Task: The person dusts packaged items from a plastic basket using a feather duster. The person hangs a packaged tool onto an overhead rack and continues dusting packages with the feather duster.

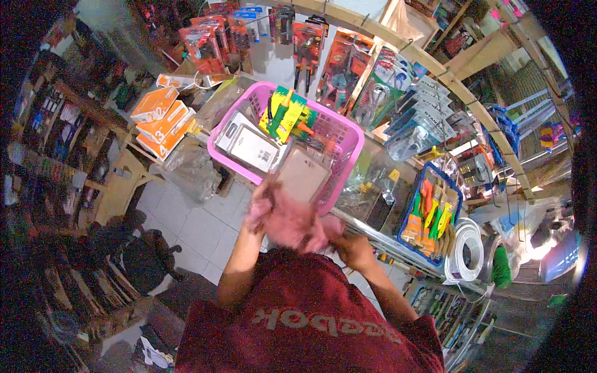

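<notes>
A crumpled pink cloth (292, 219), smeared by motion, stretches between my two hands in front of my dark red shirt. My left hand (256, 208) is closed on its left part, near the front rim of a pink plastic basket (348, 133). Closed at the cloth's right end is my right hand (354, 250), beside the counter edge. Just beyond the cloth, a flat brownish rectangular pack (305, 174) overlaps the basket; whether my left fingers touch it, I cannot tell. Inside the basket lie a white boxed item (252, 148) and yellow-green packaged goods (286, 116).
To the right, a blue basket (403, 214) holds several paintbrushes, beside a white coil (464, 252). Orange-white boxes (163, 121) are stacked at left. Packaged tools (308, 50) hang behind, below a wooden beam. Shelves line the left side, above tiled floor (186, 221).
</notes>
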A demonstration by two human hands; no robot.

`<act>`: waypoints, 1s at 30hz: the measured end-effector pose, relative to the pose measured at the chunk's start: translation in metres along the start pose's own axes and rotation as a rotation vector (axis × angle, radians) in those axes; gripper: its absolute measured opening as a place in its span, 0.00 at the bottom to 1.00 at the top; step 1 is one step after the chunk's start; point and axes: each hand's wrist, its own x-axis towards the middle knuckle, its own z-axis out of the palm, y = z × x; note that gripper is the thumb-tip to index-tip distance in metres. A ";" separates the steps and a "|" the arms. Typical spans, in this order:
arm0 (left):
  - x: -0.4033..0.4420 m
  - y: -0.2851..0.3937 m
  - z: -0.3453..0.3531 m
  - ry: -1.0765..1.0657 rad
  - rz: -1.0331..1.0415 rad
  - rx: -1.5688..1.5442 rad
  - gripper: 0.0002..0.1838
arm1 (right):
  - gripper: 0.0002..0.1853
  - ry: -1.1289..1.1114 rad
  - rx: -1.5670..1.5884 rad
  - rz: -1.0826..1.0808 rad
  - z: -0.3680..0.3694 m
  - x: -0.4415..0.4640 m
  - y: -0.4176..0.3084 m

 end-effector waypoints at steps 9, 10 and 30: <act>-0.002 -0.003 -0.026 0.033 0.077 0.180 0.24 | 0.25 -0.179 0.210 0.207 -0.008 0.006 0.010; -0.006 -0.003 -0.021 -0.056 0.047 -0.037 0.24 | 0.25 -0.168 0.215 0.237 -0.010 0.008 0.016; -0.003 -0.004 -0.015 0.015 -0.067 -0.098 0.26 | 0.17 -0.092 0.297 0.591 -0.025 0.020 0.021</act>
